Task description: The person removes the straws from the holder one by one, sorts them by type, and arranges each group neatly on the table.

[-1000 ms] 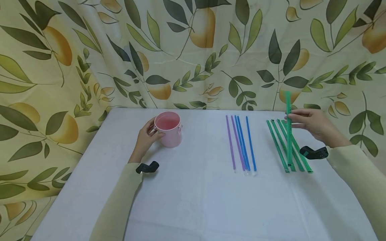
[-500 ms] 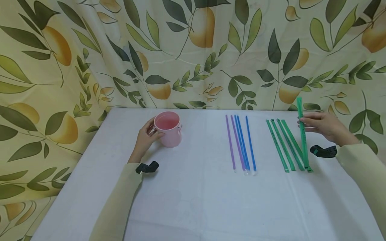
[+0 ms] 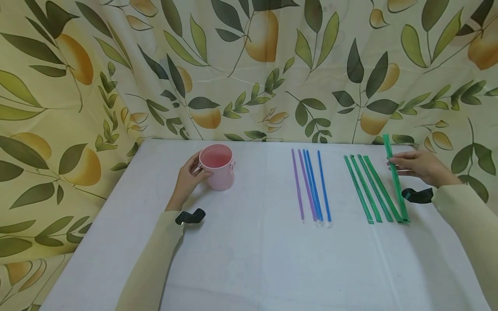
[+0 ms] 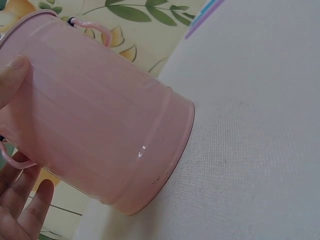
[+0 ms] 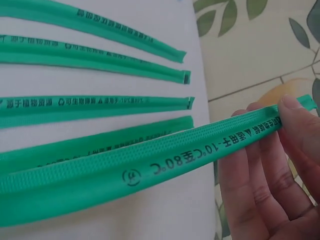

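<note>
My left hand (image 3: 188,178) holds a small pink bucket (image 3: 223,175), which stands upright on the table. In the left wrist view the thumb lies against the bucket's wall (image 4: 100,105), and the fingers are beside one handle (image 4: 20,162). At the right, my right hand (image 3: 424,166) pinches a green paper-wrapped straw (image 3: 397,181) near its far end. That straw slants, its near end low by the table. Just left of it lie several more green wrapped straws (image 3: 358,190), roughly side by side. Printed text shows on the held wrapper (image 5: 200,160) in the right wrist view.
Purple sticks (image 3: 298,185) and blue sticks (image 3: 324,185) with clear ends lie between the bucket and the green straws. A white cloth (image 3: 249,259) covers the table. Behind it hangs a leaf-and-fruit patterned curtain (image 3: 249,99). Black wrist cameras are on both sleeves.
My right hand has moved right and lowered the green wrapped straw, from above the other green straws to their right side. The left hand and bucket have stayed still.
</note>
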A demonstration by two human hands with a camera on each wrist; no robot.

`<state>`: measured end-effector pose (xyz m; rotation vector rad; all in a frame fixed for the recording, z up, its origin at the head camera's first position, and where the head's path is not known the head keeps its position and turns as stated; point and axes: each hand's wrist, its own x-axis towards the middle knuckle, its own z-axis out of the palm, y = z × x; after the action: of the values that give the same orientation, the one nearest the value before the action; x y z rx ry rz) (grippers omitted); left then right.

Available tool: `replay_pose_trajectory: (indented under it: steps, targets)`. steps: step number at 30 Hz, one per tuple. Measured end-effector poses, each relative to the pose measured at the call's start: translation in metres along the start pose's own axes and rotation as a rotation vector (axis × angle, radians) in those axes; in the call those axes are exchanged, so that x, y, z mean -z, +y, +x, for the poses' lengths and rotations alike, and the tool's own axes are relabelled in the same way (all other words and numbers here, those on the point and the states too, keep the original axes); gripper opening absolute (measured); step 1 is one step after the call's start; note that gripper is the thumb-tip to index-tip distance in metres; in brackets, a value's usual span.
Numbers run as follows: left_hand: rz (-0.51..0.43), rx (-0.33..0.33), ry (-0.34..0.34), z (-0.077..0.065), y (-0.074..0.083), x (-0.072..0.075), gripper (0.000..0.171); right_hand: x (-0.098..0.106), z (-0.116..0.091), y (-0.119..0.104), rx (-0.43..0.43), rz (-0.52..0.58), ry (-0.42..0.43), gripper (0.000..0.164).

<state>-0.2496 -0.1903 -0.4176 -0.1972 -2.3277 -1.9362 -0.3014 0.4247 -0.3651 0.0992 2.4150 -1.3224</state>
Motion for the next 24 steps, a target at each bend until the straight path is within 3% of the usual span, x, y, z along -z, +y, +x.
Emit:
replay_pose_trajectory:
  steps: [13,24]
  targets:
    - [0.014,0.023,0.004,-0.002,0.000,0.000,0.073,0.006,0.009,0.013,-0.028,-0.002,-0.025,0.021]
    - [0.016,0.026,0.001,-0.001,-0.003,0.001,0.073,0.005,0.012,0.019,-0.066,0.001,0.016,0.015]
